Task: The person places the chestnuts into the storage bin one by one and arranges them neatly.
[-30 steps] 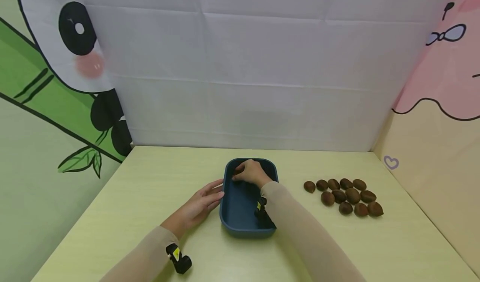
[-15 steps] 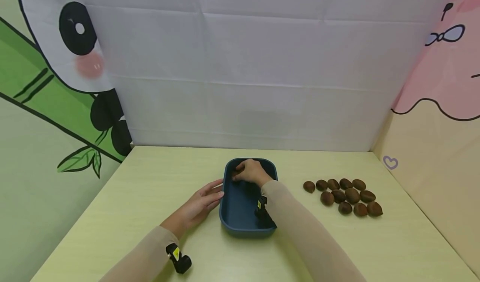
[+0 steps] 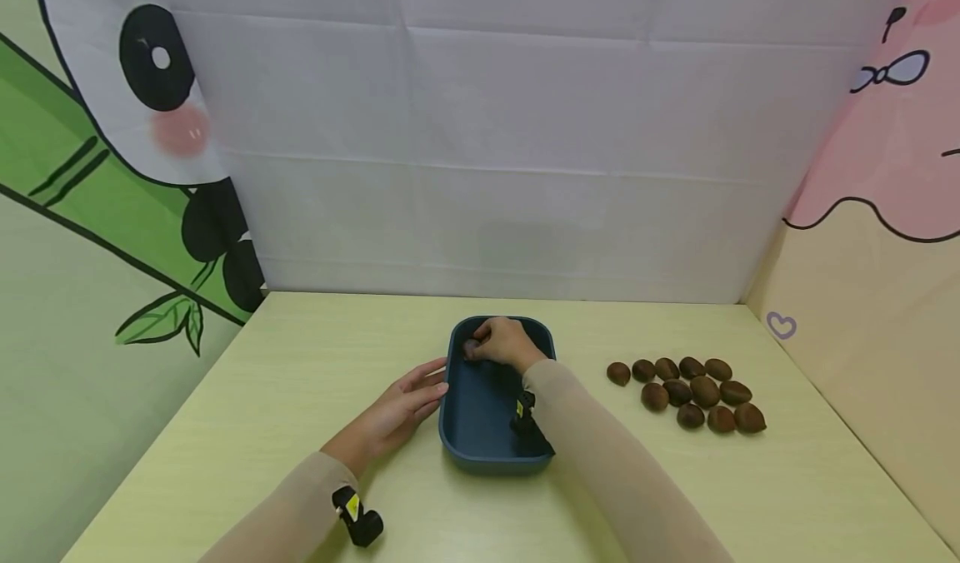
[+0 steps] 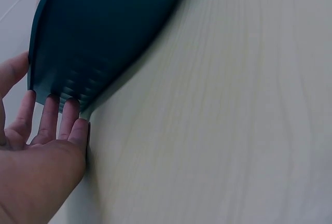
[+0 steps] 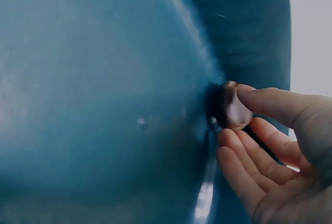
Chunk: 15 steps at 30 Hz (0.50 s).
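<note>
In the head view a dark blue rectangular tray (image 3: 483, 413) stands on the table. My right hand (image 3: 508, 345) reaches into its far left corner and pinches a brown chestnut (image 3: 470, 347) low against the wall. Seen from the right wrist, the thumb lies on the shiny chestnut (image 5: 238, 107), with fingertips on its other side. My left hand (image 3: 393, 413) is beside the tray's left wall, its fingers extended. From the left wrist, those fingertips touch the outside of the tray (image 4: 104, 32), and the thumb is by its rim.
Several more chestnuts (image 3: 705, 391) lie in loose rows on the table to the right of the tray. A white cloth (image 3: 510, 163) hangs behind the table, and printed panels (image 3: 870, 313) flank it. Both wrists carry small black cameras (image 3: 358, 517).
My right hand's fingers have shifted slightly at the tray corner, and more of the chestnut now shows beyond them. The left hand and the tray have stayed put.
</note>
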Tool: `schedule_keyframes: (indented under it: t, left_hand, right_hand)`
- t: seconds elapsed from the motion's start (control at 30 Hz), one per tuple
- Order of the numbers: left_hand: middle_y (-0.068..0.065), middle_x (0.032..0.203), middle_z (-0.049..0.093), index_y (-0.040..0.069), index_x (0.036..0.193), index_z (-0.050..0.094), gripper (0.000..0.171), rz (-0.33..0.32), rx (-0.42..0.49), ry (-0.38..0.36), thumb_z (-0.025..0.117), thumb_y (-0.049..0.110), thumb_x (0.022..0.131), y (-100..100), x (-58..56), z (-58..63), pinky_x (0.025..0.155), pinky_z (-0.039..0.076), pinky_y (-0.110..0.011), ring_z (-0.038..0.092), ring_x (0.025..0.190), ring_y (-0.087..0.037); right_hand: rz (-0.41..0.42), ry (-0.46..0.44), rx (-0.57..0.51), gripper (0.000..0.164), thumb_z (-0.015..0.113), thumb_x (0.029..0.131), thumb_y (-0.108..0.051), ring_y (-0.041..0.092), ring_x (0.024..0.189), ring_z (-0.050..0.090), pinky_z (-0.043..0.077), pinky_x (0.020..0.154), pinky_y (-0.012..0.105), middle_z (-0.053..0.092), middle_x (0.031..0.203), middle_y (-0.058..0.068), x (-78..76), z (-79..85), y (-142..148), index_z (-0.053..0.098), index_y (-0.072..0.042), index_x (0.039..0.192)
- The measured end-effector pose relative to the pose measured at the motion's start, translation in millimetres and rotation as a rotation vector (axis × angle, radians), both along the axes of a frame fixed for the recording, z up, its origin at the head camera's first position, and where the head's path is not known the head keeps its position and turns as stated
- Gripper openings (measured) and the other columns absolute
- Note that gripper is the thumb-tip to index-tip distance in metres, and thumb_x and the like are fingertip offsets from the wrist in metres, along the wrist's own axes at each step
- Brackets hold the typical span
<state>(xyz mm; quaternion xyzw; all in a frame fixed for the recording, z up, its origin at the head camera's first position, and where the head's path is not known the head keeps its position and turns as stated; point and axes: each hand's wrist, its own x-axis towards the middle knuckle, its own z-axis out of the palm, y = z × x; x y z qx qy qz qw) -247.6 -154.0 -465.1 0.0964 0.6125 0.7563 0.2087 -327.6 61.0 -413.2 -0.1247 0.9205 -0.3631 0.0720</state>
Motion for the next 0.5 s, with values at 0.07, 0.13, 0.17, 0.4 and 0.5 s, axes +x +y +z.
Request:
schedule_keyframes:
  t: [0.07, 0.13, 0.17, 0.4, 0.5]
  left_hand:
    - [-0.019, 0.160, 0.026, 0.009, 0.157, 0.028, 0.063, -0.006, 0.010, -0.001, 0.058, 0.012, 0.102, -0.6, -0.4, -0.1, 0.117, 0.031, -0.037, 0.032, 0.145, -0.028]
    - [-0.018, 0.160, 0.027, 0.009, 0.157, 0.027, 0.064, -0.005, 0.018, -0.005, 0.059, 0.013, 0.102, -1.1, -0.3, 0.8, 0.116, 0.032, -0.036, 0.031, 0.145, -0.029]
    - [-0.019, 0.160, 0.026, 0.009, 0.158, 0.027, 0.065, -0.008, 0.022, -0.001, 0.059, 0.013, 0.102, -1.5, -0.1, 1.3, 0.116, 0.032, -0.036, 0.031, 0.145, -0.030]
    - [-0.022, 0.160, 0.025, 0.006, 0.157, 0.026, 0.064, -0.009, 0.016, 0.008, 0.058, 0.011, 0.102, -1.3, 2.4, 3.9, 0.116, 0.031, -0.037, 0.029, 0.146, -0.032]
    - [-0.021, 0.160, 0.028, 0.007, 0.157, 0.028, 0.064, 0.007, 0.012, -0.004, 0.059, 0.011, 0.101, -0.3, 2.8, 3.4, 0.116, 0.032, -0.037, 0.031, 0.145, -0.030]
  right_hand:
    - [0.015, 0.006, 0.017, 0.042, 0.079, 0.089, -0.024, 0.029, 0.108, 0.064, 0.053, 0.093, 0.043, 0.068, 0.117, 0.012, 0.3, 6.4, 2.0, 0.069, -0.002, 0.123]
    - [0.033, 0.019, 0.044, 0.042, 0.080, 0.088, -0.021, 0.028, 0.107, 0.064, 0.053, 0.092, 0.041, 0.068, 0.116, 0.012, 0.7, 14.6, 4.5, 0.068, -0.002, 0.123]
    - [0.039, 0.024, 0.052, 0.042, 0.080, 0.088, -0.020, 0.028, 0.106, 0.064, 0.054, 0.090, 0.040, 0.068, 0.115, 0.012, 0.9, 18.4, 6.2, 0.068, -0.002, 0.124]
    - [0.093, 0.078, 0.080, 0.038, 0.076, 0.090, -0.013, 0.028, 0.105, 0.065, 0.056, 0.085, 0.037, 0.068, 0.113, 0.014, 4.4, 41.4, 29.3, 0.067, -0.003, 0.126]
    - [0.104, 0.087, 0.092, 0.039, 0.075, 0.092, -0.014, 0.029, 0.107, 0.064, 0.055, 0.087, 0.039, 0.069, 0.115, 0.015, 7.2, 49.5, 43.5, 0.066, -0.003, 0.127]
